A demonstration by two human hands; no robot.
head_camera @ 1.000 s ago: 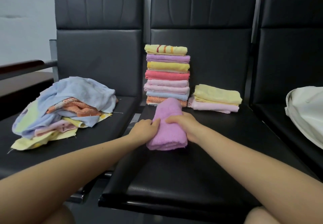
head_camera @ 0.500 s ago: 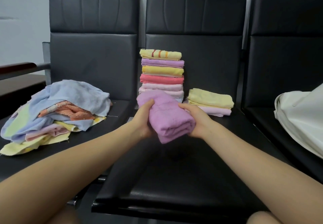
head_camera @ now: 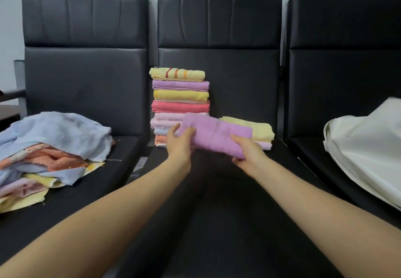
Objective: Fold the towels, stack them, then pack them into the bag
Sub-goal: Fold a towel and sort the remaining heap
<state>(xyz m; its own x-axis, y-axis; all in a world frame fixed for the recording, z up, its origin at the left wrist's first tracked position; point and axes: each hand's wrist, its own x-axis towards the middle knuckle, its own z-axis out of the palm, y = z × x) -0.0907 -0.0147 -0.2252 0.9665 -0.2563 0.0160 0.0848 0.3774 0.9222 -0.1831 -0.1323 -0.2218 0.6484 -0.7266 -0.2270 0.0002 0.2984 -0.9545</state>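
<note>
Item 1: folded purple towel (head_camera: 213, 135). I have it lifted off the middle seat (head_camera: 217, 212), held in the air in front of the two stacks, its long side tilted down toward my right.

Item 2: left hand (head_camera: 179, 142). I grip the towel's left end, thumb on the near face, fingers curled round behind it.

Item 3: right hand (head_camera: 246, 153). I grip the towel's lower right end from beneath, fingers wrapped over the near edge. The two hands are apart, one at each end of the towel.

Item 4: tall stack (head_camera: 180, 102) of folded towels, at the back of the middle seat against the backrest. From the top I count a yellow one with red and orange stripes, a purple one, a yellow one, a coral one, then pale pink ones; the lowest layers are partly hidden behind my left hand and the held towel.

Item 5: short stack (head_camera: 260, 131), just beside the tall one on its right: a pale yellow towel on a pale pink one.

Item 6: heap of unfolded towels (head_camera: 50, 149), on the left seat (head_camera: 121, 158); light blue, orange, yellow and pink cloth, crumpled together.

Item 7: white bag (head_camera: 366, 147), lying on the right seat (head_camera: 303, 147), well apart from the stacks.
</note>
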